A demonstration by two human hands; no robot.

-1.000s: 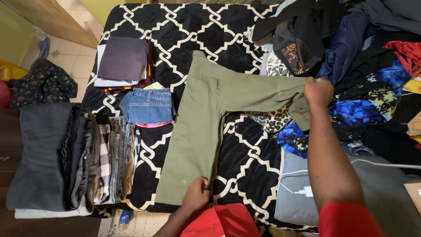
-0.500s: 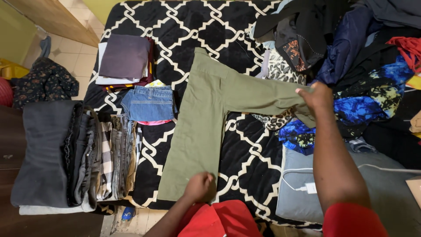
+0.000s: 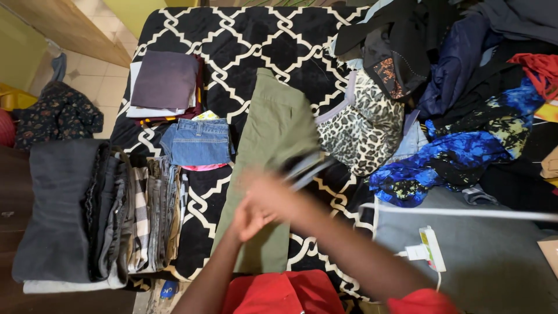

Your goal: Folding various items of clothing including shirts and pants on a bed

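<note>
Your 2 hands meet low over a bed spread with a black-and-white patterned blanket (image 3: pixel 244 40), crowded with clothing on every side. To the left of your hands, a folded pair of denim shorts (image 3: pixel 196 141) lies on the blanket, with a stack of folded garments topped by a purple piece (image 3: pixel 164 78) beyond it. Further left stands a row of folded clothes on edge (image 3: pixel 139 212), checked and striped pieces among them, beside a folded grey garment (image 3: pixel 55 209). To the right of your hands, a leopard-print garment (image 3: pixel 363 131) sits just beside the trousers; past it sprawls a loose heap of clothes (image 3: pixel 465 87) in black, navy, red and bright blue. A white charger with its cable (image 3: pixel 427 250) rests on a grey sheet (image 3: pixel 494 261) near your right forearm.

The olive-green trousers (image 3: pixel 276 125) lie lengthwise on the blanket, running from beyond your hands to under them, folded into 1 long strip. Your left hand (image 3: pixel 250 218) presses on the lower part of the trousers, fingers together. Your right hand (image 3: pixel 273 195) is blurred just above it, over the same cloth; you cannot tell whether it grips the fabric.
</note>
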